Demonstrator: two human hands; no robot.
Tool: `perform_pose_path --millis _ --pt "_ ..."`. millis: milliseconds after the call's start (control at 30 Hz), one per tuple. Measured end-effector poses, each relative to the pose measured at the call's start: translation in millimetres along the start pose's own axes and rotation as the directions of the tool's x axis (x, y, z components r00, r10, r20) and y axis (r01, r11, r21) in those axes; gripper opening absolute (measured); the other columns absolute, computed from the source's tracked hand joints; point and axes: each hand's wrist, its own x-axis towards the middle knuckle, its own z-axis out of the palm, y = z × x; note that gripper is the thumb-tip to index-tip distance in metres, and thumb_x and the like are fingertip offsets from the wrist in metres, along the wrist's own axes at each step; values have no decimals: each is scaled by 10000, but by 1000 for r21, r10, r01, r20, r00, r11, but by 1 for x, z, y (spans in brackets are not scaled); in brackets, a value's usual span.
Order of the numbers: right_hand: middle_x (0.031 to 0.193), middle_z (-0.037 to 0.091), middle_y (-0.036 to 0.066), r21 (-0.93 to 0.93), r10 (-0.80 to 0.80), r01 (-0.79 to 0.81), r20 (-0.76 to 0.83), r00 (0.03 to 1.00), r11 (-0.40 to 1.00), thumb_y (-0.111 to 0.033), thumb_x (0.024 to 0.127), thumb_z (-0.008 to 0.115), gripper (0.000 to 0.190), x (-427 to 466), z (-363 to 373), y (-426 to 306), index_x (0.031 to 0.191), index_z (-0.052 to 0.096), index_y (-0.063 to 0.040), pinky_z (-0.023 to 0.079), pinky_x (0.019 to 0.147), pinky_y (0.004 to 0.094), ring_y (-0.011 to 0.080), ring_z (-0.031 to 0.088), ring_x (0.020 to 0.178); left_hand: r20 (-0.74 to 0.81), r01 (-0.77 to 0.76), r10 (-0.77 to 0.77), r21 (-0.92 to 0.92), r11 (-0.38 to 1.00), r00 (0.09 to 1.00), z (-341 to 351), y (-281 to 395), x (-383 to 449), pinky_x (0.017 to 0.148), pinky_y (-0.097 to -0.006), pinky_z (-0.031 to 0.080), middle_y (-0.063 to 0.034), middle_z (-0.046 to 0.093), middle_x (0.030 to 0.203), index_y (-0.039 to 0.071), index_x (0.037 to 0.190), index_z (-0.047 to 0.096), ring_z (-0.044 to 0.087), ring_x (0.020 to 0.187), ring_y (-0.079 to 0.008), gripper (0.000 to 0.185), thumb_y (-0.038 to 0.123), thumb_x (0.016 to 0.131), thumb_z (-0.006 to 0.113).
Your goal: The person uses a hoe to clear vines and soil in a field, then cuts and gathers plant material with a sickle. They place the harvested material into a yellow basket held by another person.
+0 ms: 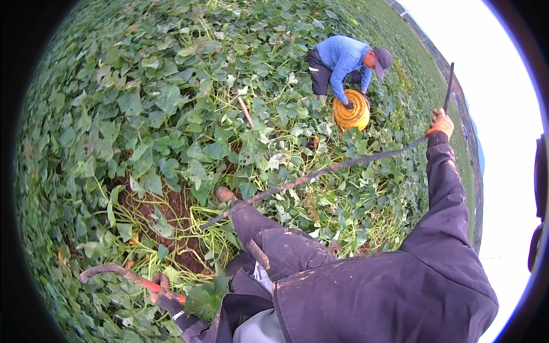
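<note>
My left hand [441,123], in a soiled glove with an orange cuff, is raised at the right. It grips a long dark strap or hose [334,170], which sags across the view to the vines beside my boot, with a short end sticking up above the fist. At the lower left my right hand [161,289], in a muddy glove, is closed around the red part of a curved, dirt-covered rod or tool handle [112,269]. What the far end of this rod is cannot be told. Both hands are apart.
A person in a blue sweater and cap [343,55] bends over a yellow coiled roll [351,112]. Leafy vines [150,103] cover the ground, with bare reddish soil [173,214] near my boot [225,194]. A short stick [245,112] stands among the leaves.
</note>
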Motion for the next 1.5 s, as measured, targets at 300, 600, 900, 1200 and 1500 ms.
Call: perform_pose_path --millis 300,600,900,1200,1500 --pt "591 554 30 -84 126 -151 -248 961 985 -277 920 621 245 127 -57 119 815 644 -57 354 388 321 159 480 417 9 128 -145 416 900 989 70 -5 12 739 -280 534 -83 679 947 -70 1105 669 633 805 -149 339 -77 767 698" --pt "635 590 42 36 117 -111 -266 957 993 -240 893 631 193 134 -75 104 844 646 -54 421 393 321 175 548 444 202 -26 -143 659 752 969 76 -11 8 679 -304 517 -40 685 783 0 952 731 634 712 -148 221 41 737 759" --pt "784 690 91 54 -28 83 -650 760 995 -291 937 618 281 220 -438 53 970 602 -12 521 502 342 207 659 571 387 -266 -51 717 645 920 89 -47 -34 681 -334 526 -66 700 752 10 908 733 655 694 -179 208 59 711 777" --pt "885 757 92 -370 -162 -177 -722 672 912 -402 960 520 461 166 -669 67 990 711 17 498 738 326 199 712 795 555 -419 -36 667 616 831 100 -58 -55 700 -361 542 -96 719 737 23 879 742 690 701 -215 217 84 680 804" --pt "1436 555 82 -707 -524 283 -144 840 648 -154 1015 478 480 168 -685 33 1472 448 -10 400 1100 317 189 555 1270 556 -175 -351 684 708 753 119 -98 -46 684 -336 522 -37 691 753 48 918 730 644 689 -171 246 98 690 810"
